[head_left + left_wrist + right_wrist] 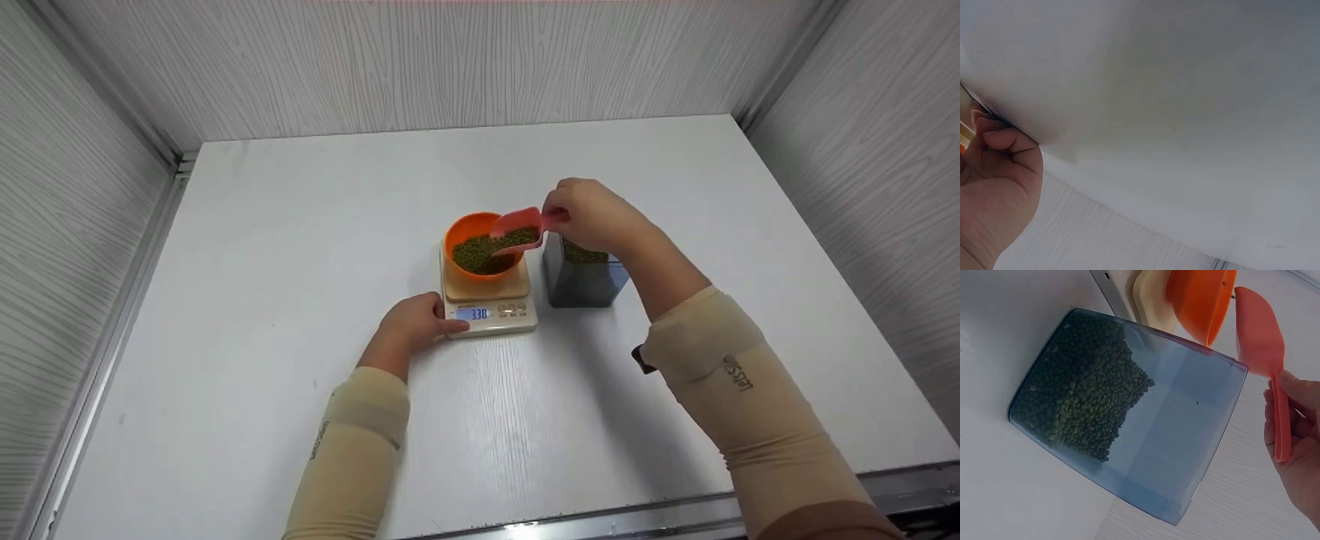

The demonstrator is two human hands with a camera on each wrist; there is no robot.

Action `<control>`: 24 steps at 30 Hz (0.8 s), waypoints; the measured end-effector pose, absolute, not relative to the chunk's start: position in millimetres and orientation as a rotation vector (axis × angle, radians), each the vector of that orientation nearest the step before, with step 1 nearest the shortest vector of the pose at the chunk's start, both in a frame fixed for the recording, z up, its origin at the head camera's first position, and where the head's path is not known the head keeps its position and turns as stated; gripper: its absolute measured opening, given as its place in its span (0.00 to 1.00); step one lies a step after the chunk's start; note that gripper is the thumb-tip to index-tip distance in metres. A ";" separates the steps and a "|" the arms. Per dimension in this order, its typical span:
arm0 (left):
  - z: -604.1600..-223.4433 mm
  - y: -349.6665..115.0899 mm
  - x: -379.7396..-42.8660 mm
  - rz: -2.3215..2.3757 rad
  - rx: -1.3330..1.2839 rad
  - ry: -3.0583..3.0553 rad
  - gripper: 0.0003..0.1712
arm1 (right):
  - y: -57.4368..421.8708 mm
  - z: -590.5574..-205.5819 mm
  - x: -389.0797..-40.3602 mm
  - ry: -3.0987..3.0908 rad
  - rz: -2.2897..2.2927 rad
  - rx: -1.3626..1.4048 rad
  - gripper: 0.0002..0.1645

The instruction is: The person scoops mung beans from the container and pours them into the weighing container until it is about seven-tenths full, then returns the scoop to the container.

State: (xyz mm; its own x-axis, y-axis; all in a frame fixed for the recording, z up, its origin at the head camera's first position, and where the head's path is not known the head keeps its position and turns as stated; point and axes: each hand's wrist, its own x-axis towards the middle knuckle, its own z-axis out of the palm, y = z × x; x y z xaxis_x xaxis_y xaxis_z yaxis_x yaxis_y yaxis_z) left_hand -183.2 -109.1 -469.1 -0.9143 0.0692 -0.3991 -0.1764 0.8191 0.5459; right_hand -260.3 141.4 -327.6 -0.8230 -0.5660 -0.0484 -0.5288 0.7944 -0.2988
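My right hand (pixel 589 214) grips the handle of a pink scoop (pixel 517 219) that carries green beans. The scoop tilts over the right rim of an orange bowl (pixel 469 224), its lip low over the green beans (pixel 472 257) inside. Under the bowl is a white kitchen scale (pixel 495 328) with a tan platform; its lit display (pixel 474 314) seems to read 338. At the scale's front left corner my left hand (pixel 411 322) holds the edge, thumb on top by the display. The left wrist view shows its curled fingers (pixel 1002 135) against that edge.
A clear bluish-grey container (pixel 1179 416), partly filled with green beans (pixel 1092 391), stands just right of the scale, below my right hand. All of this is on a white table (pixel 300 225) enclosed by wood-grain panels (pixel 450 67) at the back and sides.
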 end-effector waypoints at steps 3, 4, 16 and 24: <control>-469.4 -109.2 -183.4 0.841 -0.078 2.599 0.26 | 138.0 -328.2 -259.9 2.855 -0.414 -0.872 0.06; -469.6 -109.3 -183.5 0.843 -0.080 2.599 0.26 | 136.9 -328.5 -259.9 2.859 -0.411 -0.878 0.06; -471.7 -108.9 -184.7 0.854 -0.088 2.589 0.26 | 130.5 -331.0 -260.0 2.922 -0.375 -0.928 0.07; -472.1 -109.1 -184.5 0.844 -0.077 2.593 0.26 | 125.2 -328.1 -257.2 2.961 -0.291 -0.964 0.06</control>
